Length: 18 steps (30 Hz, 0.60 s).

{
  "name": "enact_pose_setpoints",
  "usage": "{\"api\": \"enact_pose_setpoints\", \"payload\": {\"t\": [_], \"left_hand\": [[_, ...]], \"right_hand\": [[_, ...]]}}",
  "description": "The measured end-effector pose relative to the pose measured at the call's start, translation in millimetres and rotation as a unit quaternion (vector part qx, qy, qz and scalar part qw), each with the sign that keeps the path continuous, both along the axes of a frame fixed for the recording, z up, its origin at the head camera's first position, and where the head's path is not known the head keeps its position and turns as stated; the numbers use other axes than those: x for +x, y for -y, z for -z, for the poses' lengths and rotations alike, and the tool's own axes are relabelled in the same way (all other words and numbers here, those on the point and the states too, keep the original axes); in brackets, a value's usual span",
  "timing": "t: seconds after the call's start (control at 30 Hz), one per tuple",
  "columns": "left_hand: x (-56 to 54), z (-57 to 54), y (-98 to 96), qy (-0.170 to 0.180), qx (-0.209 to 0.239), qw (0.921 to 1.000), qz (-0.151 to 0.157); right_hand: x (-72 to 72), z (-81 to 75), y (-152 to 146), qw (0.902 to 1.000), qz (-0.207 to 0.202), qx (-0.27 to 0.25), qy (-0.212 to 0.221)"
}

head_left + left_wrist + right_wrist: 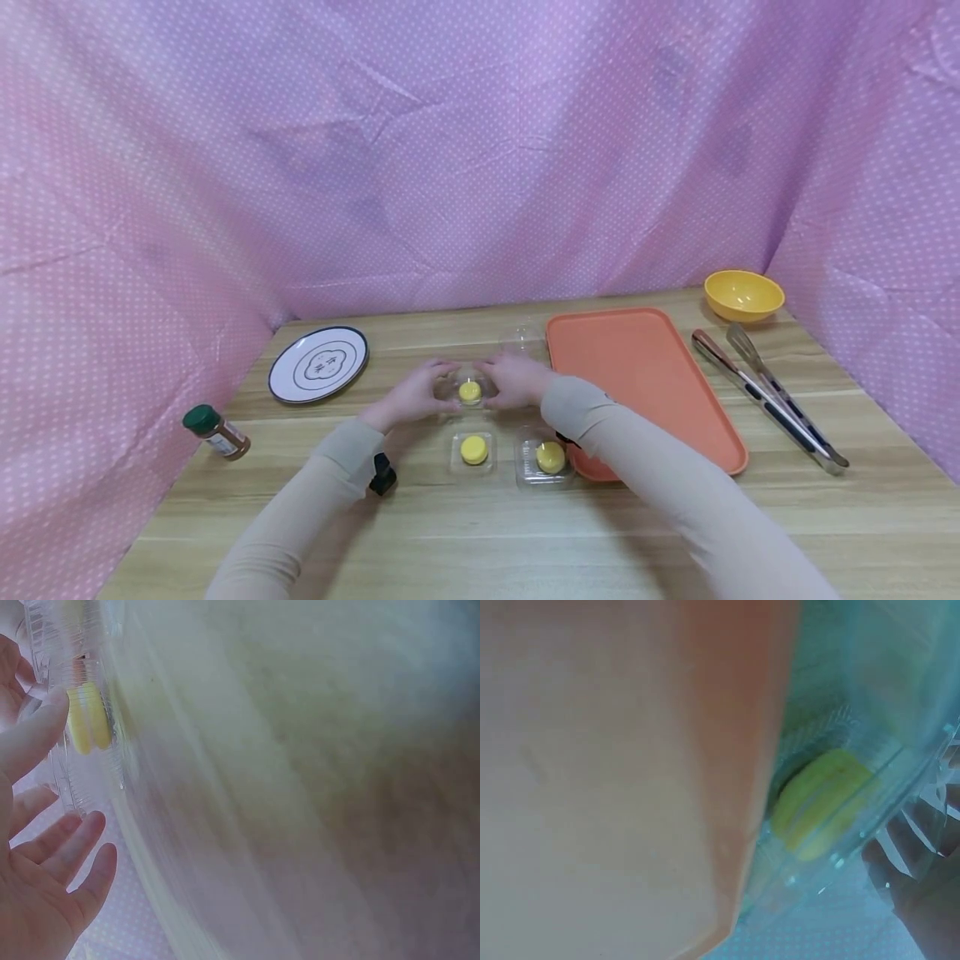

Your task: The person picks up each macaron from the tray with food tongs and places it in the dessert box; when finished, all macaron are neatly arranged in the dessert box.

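Observation:
In the head view both hands close in from opposite sides on a small clear plastic box [459, 385] holding a yellow macaron [470, 392]. My left hand [417, 392] grips the box's left side between thumb and fingers. From the right, my right hand [517, 381] holds the other side, thumb nearer me. In the left wrist view, the left thumb touches the clear wall beside the macaron [88, 718], while the lower fingers spread loosely. Two more macarons sit in clear boxes nearer me, a middle macaron [473, 450] and a right macaron [551, 457].
An orange tray [630, 375] lies to the right, with a clear plastic piece [522, 336] by its far left corner. Beyond are metal tongs [772, 400] and a yellow bowl [742, 296]. Leftward are a white plate [318, 365] and a green-capped jar [217, 432]. A pink dotted cloth [480, 150] hangs behind.

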<state>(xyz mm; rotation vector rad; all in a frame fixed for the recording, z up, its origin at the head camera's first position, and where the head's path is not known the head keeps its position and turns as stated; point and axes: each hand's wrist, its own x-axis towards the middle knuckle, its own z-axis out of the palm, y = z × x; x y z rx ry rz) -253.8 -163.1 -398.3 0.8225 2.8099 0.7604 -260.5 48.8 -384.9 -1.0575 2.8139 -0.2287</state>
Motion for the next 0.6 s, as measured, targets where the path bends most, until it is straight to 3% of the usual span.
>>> {"api": "enact_pose_setpoints", "payload": {"t": [0.37, 0.6], "left_hand": [[-2.5, -0.4, -1.8, 0.021, 0.009, 0.9996, -0.018], [-7.7, 0.1, -1.7, 0.076, 0.037, 0.9955, -0.042]], "right_hand": [[4.2, -1.6, 2.2, 0.9999, 0.005, 0.014, 0.0], [3.0, -2.2, 2.8, 0.9997, 0.011, 0.015, 0.013]]}}
